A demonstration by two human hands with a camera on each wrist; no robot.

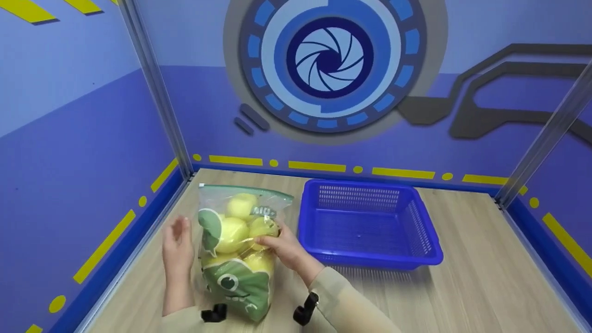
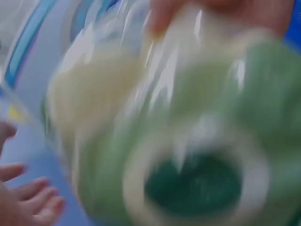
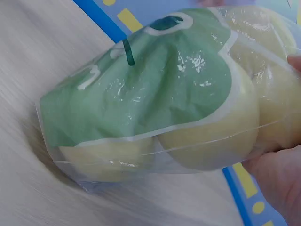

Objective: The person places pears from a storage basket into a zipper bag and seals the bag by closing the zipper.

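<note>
A clear zip-top bag (image 1: 237, 284) with a green cartoon face printed on it stands upright, filled with several pale yellow, round, fruit-like things (image 1: 232, 234). Along its top runs a green zip strip (image 1: 247, 189) with a small white slider at the left end. My right hand (image 1: 287, 247) grips the bag's right side, thumb across the front. To the left of the bag, my left hand (image 1: 178, 245) is held up apart from it with relaxed fingers. In the left wrist view, blurred, those fingers (image 2: 35, 197) show beside the plastic. The right wrist view shows the bag's printed lower part (image 3: 150, 94) close up.
A blue plastic basket (image 1: 370, 263) with slotted sides sits on the wooden table (image 1: 471, 277), right of the bag. Purple-blue panels (image 1: 208, 111) wall in the back and sides, with metal posts (image 1: 159, 92) at the corners.
</note>
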